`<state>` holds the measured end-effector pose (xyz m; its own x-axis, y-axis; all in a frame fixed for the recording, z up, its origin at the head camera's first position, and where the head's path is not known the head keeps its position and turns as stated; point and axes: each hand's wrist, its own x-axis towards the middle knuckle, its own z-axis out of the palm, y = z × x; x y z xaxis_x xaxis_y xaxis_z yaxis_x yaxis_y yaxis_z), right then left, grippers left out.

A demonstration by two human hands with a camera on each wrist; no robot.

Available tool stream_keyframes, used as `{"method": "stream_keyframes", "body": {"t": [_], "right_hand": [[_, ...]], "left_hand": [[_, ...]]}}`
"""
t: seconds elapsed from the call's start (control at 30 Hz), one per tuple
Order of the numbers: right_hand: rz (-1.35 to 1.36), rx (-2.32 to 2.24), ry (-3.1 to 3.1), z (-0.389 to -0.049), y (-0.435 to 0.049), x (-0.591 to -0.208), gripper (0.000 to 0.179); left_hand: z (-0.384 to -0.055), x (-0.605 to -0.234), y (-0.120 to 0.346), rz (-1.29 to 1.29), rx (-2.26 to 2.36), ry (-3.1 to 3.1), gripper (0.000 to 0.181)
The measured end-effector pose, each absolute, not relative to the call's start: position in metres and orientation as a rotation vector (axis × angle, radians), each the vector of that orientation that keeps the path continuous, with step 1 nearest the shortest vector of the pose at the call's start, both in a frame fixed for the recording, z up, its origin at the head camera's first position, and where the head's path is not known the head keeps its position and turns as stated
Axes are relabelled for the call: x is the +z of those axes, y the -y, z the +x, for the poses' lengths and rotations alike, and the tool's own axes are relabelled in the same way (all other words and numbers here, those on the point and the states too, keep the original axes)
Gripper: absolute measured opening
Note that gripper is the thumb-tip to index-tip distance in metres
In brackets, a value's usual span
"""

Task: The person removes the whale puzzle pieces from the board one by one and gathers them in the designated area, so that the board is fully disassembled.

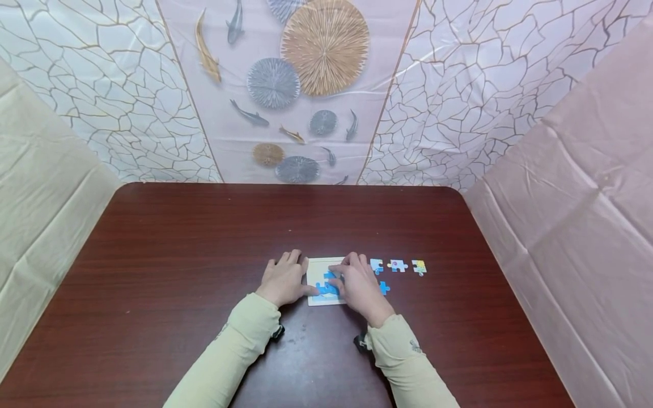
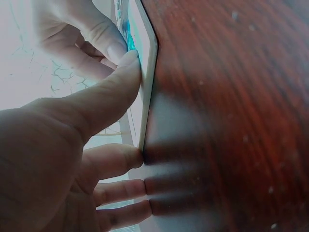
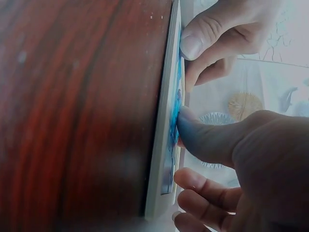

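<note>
A light-framed jigsaw tray (image 1: 326, 302) lies flat on the table, with blue puzzle pieces (image 1: 321, 287) in its lower part. My left hand (image 1: 283, 281) holds the tray at its left side, thumb over the frame onto the pieces and fingers along the outer edge. Over the tray's right part, my right hand (image 1: 361, 286) has its thumb and index finger about a blue puzzle piece (image 1: 329, 275), which it seems to pinch against the tray. In the right wrist view the right thumb (image 3: 193, 133) touches the blue picture. My right hand hides the tray's right side.
Several loose puzzle pieces lie right of the tray, among them a white piece with a pink mark (image 1: 398, 265), a yellow-and-white piece (image 1: 419, 267) and a blue piece (image 1: 384, 288) beside my right hand. The dark red table (image 1: 204, 226) meets a patterned cloth backdrop (image 1: 306, 130).
</note>
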<state>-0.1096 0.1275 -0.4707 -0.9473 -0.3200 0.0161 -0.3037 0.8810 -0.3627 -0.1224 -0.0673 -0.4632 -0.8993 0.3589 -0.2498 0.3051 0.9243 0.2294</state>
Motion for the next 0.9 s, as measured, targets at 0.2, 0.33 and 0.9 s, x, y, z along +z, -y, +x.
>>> {"method": "stream_keyframes", "body": {"t": [0.2, 0.33, 0.9], "right_hand": [[-0.454, -0.56, -2.993, -0.112, -0.126, -0.47, 0.025], [-0.43, -0.575, -2.967, -0.116, -0.124, -0.467, 0.023], [-0.202, -0.64, -2.776, -0.124, -0.115, -0.459, 0.032]], "left_hand": [[-0.122, -0.464, 0.067, 0.506, 0.265, -2.799, 0.086], [-0.123, -0.464, 0.068, 0.495, 0.287, -2.796, 0.086], [-0.121, -0.461, 0.068, 0.487, 0.305, -2.781, 0.085]]}}
